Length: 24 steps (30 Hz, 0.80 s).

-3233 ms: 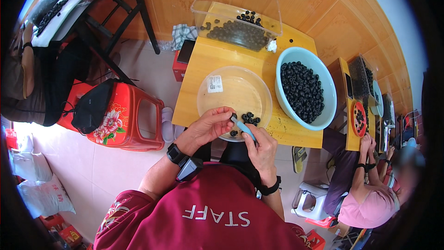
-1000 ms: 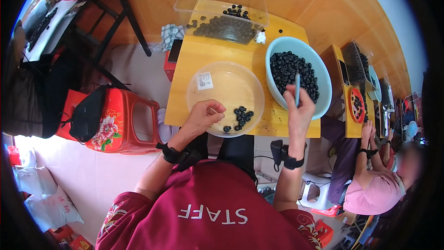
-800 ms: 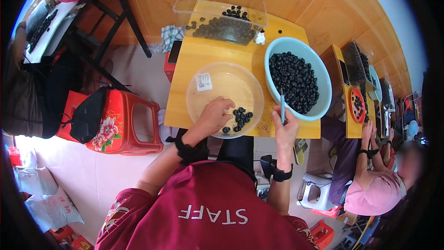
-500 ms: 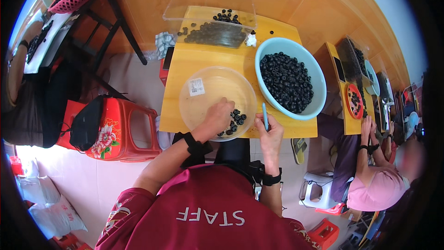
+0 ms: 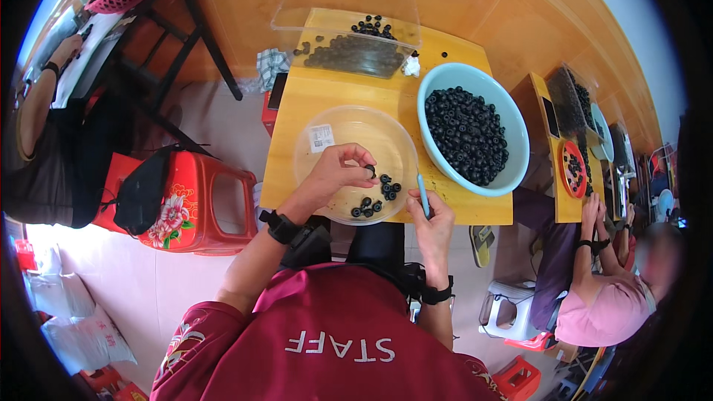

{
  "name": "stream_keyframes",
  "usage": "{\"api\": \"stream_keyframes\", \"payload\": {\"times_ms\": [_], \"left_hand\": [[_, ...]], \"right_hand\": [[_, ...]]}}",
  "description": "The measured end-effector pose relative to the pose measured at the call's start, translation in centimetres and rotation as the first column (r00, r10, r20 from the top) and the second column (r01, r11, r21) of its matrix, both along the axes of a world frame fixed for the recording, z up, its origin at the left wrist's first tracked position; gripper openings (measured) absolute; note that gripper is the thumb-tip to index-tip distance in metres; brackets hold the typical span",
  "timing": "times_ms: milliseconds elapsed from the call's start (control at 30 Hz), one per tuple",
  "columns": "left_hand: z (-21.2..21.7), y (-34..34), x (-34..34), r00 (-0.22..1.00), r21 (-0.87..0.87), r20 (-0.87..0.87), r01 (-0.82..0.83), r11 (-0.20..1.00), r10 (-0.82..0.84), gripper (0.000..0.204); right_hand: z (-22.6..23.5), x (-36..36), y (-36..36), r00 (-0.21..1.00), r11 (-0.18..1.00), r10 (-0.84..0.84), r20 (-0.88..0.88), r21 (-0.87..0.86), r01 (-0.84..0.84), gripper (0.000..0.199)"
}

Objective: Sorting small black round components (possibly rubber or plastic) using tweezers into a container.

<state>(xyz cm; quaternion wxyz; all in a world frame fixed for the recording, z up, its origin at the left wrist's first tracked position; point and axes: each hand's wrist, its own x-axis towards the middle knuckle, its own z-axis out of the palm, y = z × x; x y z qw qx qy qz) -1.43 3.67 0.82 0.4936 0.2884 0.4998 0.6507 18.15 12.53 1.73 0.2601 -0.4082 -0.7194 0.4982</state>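
Note:
My left hand (image 5: 336, 175) is above a clear round plastic tub (image 5: 312, 167) and pinches a small black ring-shaped part (image 5: 370, 171) between thumb and fingertips. Several similar black parts (image 5: 389, 188) lie loose in the tub, on the side nearer my right hand. At the tub's right edge, my right hand (image 5: 434, 224) is closed around a slim light-blue pen-like tool (image 5: 422, 191), its tip pointing up and away from me. Just beyond stands a pale blue basin (image 5: 520, 130), which holds a large heap of the same black parts (image 5: 468, 134).
A clear rectangular bin (image 5: 356, 59) with more black parts sits at the yellow table's (image 5: 397, 96) far side, near a crumpled white tissue (image 5: 411, 66). A red stool (image 5: 200, 208) stands left. At right, a person in pink (image 5: 605, 308) works at another table.
My left hand has risen from the tub's bottom and turned, now showing a black part in its fingertips. My right hand has barely moved. The view has shifted slightly.

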Motion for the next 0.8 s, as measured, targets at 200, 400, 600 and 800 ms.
{"api": "stream_keyframes", "payload": {"times_ms": [200,400,600,800], "left_hand": [[0.7,-2.6,-0.2,0.894,0.077,0.445,0.014,0.997,-0.047,0.019],[0.2,-3.2,0.5,0.861,0.167,0.501,0.007,0.986,-0.091,0.016],[-0.4,-3.4,0.6,0.849,0.222,0.521,-0.032,0.974,-0.091,0.017],[-0.4,-3.6,0.7,0.842,0.231,0.533,-0.045,0.972,-0.088,0.017]], "right_hand": [[1.0,-1.3,-1.2,0.982,0.986,0.149,-0.115,0.095,-0.139,0.018],[3.1,-2.8,-2.5,0.959,0.925,0.275,-0.069,0.291,-0.244,0.017],[4.2,-3.0,-3.0,0.945,0.861,0.324,0.05,0.399,-0.316,0.014],[4.1,-3.2,-3.0,0.942,0.837,0.328,0.065,0.443,-0.322,0.012]]}}
